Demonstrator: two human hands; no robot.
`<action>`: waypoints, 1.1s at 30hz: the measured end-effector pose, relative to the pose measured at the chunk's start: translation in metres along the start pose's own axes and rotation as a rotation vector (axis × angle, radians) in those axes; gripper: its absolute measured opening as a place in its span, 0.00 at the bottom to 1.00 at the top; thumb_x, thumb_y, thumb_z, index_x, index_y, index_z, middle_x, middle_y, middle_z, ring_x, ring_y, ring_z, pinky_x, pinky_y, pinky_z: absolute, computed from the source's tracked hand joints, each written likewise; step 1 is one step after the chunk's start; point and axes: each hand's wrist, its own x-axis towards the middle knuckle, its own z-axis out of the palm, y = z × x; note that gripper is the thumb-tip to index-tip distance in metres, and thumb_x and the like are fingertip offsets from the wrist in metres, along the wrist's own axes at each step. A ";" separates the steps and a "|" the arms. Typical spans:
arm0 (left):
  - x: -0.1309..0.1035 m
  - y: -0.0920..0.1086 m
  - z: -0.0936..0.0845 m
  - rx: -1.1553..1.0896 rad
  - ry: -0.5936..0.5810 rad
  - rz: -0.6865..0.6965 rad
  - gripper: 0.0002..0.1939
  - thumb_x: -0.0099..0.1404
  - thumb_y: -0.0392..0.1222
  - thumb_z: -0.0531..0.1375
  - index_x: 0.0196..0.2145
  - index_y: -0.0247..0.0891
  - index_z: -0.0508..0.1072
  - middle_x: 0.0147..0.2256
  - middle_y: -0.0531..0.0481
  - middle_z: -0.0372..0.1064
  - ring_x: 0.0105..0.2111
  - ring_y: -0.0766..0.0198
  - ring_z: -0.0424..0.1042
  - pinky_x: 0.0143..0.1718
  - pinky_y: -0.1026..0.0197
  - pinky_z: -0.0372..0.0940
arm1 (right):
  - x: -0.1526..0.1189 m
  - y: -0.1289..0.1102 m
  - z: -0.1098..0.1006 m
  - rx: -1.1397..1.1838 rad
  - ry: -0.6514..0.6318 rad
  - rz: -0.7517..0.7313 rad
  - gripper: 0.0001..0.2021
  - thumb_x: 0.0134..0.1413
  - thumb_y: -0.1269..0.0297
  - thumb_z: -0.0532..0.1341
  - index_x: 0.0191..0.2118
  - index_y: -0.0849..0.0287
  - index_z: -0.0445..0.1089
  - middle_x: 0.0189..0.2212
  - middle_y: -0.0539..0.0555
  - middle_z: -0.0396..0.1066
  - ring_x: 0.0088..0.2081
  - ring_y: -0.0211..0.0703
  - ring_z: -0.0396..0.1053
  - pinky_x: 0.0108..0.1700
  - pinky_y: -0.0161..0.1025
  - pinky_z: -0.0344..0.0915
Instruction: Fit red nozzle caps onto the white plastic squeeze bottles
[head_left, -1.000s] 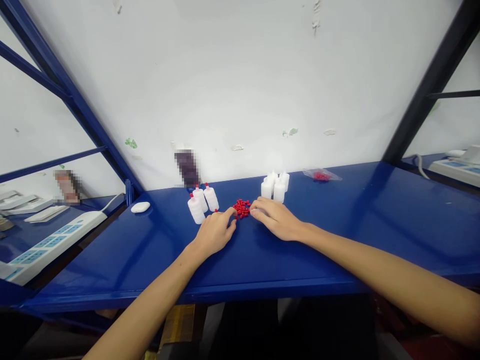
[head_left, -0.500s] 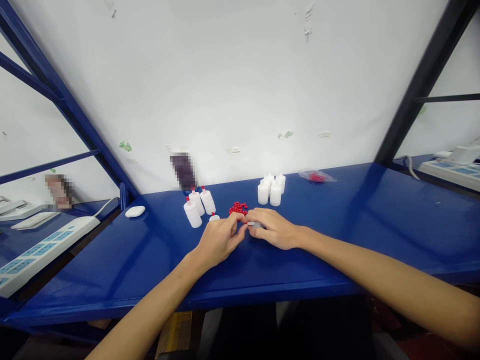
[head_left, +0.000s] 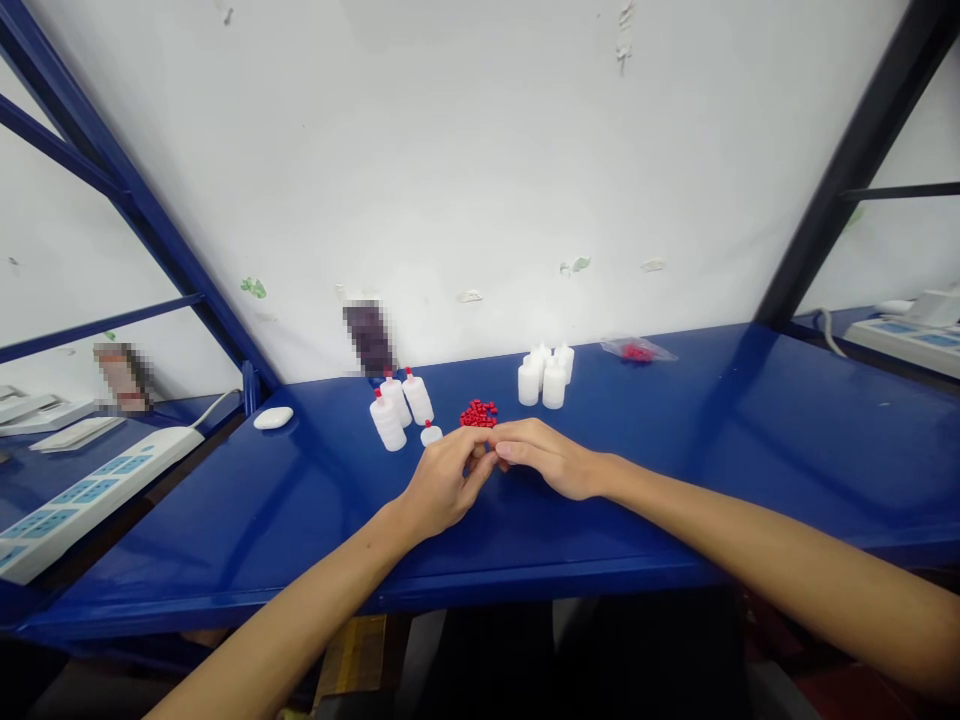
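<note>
My left hand (head_left: 444, 480) and my right hand (head_left: 551, 458) meet fingertip to fingertip just in front of a pile of small red caps (head_left: 478, 412). Both have their fingers pressed together, and whatever they hold is hidden behind the fingers. Left of the pile, white bottles with red caps (head_left: 388, 418) stand in a group, and a small white piece with a red top (head_left: 430, 434) is close to my left hand. Several white bottles without red caps (head_left: 554, 384) stand behind my right hand.
A clear bag with red pieces (head_left: 639, 351) lies at the back right of the blue table (head_left: 300, 540). A white oval object (head_left: 273, 418) is at the left. A power strip (head_left: 97, 495) lies beyond the left frame, and a blurred dark object leans on the wall.
My right fingers have closed over the small whitish item that showed between the hands; it is now hidden. The view has shifted slightly.
</note>
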 end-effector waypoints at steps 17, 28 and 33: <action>0.005 0.005 -0.003 0.095 -0.133 0.130 0.05 0.70 0.36 0.53 0.42 0.38 0.68 0.28 0.53 0.66 0.27 0.69 0.64 0.30 0.66 0.59 | -0.001 -0.006 0.005 -0.277 0.086 0.081 0.07 0.51 0.67 0.53 0.25 0.59 0.64 0.20 0.46 0.59 0.24 0.36 0.55 0.30 0.35 0.50; -0.001 -0.023 -0.049 0.448 0.173 -0.016 0.05 0.68 0.41 0.54 0.37 0.38 0.66 0.21 0.58 0.60 0.19 0.69 0.61 0.25 0.66 0.56 | -0.002 0.005 -0.006 -0.266 0.205 0.135 0.18 0.67 0.51 0.48 0.52 0.56 0.66 0.22 0.45 0.64 0.25 0.38 0.62 0.31 0.35 0.52; 0.003 -0.029 -0.059 0.638 -0.050 -0.387 0.09 0.69 0.45 0.51 0.41 0.39 0.67 0.20 0.57 0.64 0.20 0.64 0.65 0.26 0.64 0.55 | 0.000 0.007 -0.008 -0.428 0.218 0.195 0.13 0.64 0.58 0.53 0.48 0.55 0.69 0.24 0.46 0.67 0.24 0.36 0.62 0.30 0.35 0.52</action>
